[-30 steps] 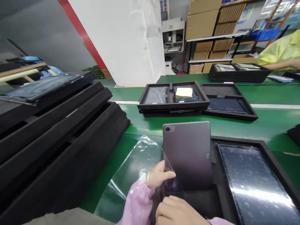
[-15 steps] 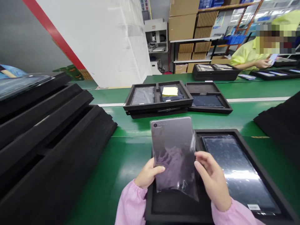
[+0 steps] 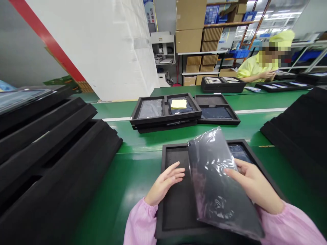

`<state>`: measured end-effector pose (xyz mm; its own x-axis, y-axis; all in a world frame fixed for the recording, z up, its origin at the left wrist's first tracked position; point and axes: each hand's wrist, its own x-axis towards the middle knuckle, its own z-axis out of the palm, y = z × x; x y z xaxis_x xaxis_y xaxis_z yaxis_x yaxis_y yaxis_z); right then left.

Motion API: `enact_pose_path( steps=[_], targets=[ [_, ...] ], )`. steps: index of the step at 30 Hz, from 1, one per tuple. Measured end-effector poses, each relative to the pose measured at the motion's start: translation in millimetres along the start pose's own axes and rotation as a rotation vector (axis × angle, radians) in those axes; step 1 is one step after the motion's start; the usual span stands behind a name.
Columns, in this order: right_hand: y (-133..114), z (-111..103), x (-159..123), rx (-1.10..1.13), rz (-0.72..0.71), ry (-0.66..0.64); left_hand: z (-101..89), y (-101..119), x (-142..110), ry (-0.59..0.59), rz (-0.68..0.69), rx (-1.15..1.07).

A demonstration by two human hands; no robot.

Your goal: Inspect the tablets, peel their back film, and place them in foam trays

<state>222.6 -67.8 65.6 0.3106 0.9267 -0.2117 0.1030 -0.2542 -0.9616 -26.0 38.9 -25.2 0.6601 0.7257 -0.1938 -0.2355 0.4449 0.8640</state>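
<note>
A dark tablet in a clear plastic sleeve [image 3: 217, 183] is tilted above a black foam tray [image 3: 176, 217]. My right hand [image 3: 252, 182] grips it by its right edge, thumb on the near face and fingers behind. My left hand [image 3: 166, 182] is open over the tray's left compartment, fingers extended, apart from the tablet. That compartment's bare floor shows. In the right compartment another tablet [image 3: 240, 153] lies mostly hidden behind the held one and my right hand.
Black foam trays [image 3: 76, 163] are stacked at left, more [image 3: 301, 136] at right. Across the green table [image 3: 122, 200] stand a two-compartment tray [image 3: 166, 119] with bagged tablets and a yellow note [image 3: 178, 103], and another tray [image 3: 217, 112]. A co-worker in yellow [image 3: 255, 66] sits at far right.
The bagged tablet has passed from my left hand to my right and shifted right, tilting and turning. My left hand has let go. The camera view has swung slightly right.
</note>
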Motion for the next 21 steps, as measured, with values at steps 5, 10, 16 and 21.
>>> enact_pose_path(
  steps=[5,10,16,21],
  targets=[
    [-29,2,-3,-0.606,-0.139,0.126,-8.2,-8,1,-0.029,0.05,0.047],
    [-30,35,-5,-0.664,-0.203,-0.006,-11.6,-9,-1,-0.005,0.066,0.033],
    [-8,23,-12,-0.338,-0.14,-0.139,-12.3,-9,-2,0.055,0.011,-0.04],
    [12,-24,-17,-0.154,-0.011,0.129,-0.8,-5,3,0.408,0.034,0.12]
  ],
)
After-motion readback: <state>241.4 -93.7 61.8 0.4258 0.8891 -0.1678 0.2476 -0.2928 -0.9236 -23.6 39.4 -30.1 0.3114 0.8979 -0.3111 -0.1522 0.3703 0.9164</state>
